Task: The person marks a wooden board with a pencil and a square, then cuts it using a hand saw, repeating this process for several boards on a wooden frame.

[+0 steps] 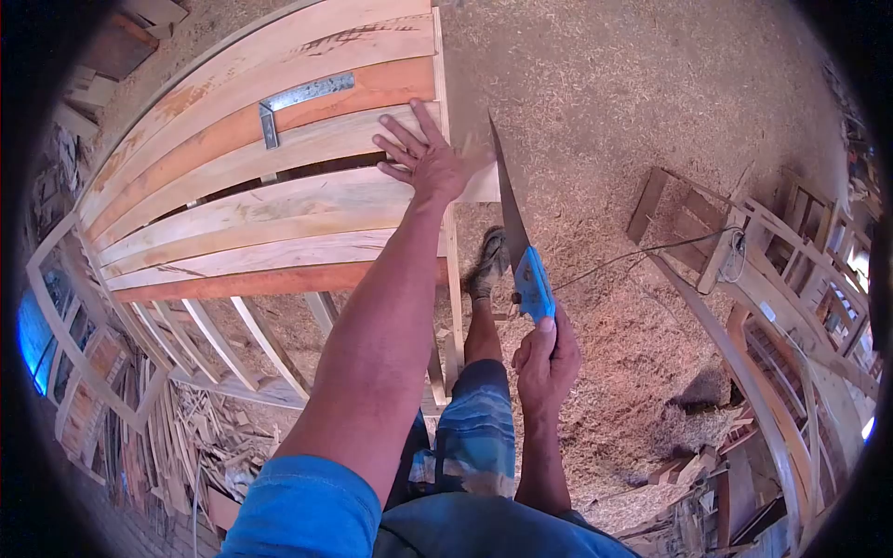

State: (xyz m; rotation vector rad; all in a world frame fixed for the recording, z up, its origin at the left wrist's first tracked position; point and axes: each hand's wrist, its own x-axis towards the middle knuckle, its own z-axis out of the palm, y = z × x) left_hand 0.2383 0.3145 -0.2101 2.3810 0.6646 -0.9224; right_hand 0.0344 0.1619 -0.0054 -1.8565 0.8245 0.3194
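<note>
My left hand (430, 158) lies spread on the pale planks (344, 138) near the right end of a curved wooden frame, fingers apart. A pale board end (481, 184) juts out past the frame's edge beside it. In my right hand (546, 358) is the blue handle of a handsaw (521, 237), its blade pointing up and away, close to the jutting board end. Whether the blade touches the wood I cannot tell. A metal square (307, 90) rests on the planks, left of my left hand.
Wooden frames and curved timbers (735, 279) stand at the right, with a dark cord (614, 270) running to them. Scrap wood (172, 446) is piled at the lower left. Sawdust and shavings cover the ground (595, 121). My foot (490, 260) is beside the frame.
</note>
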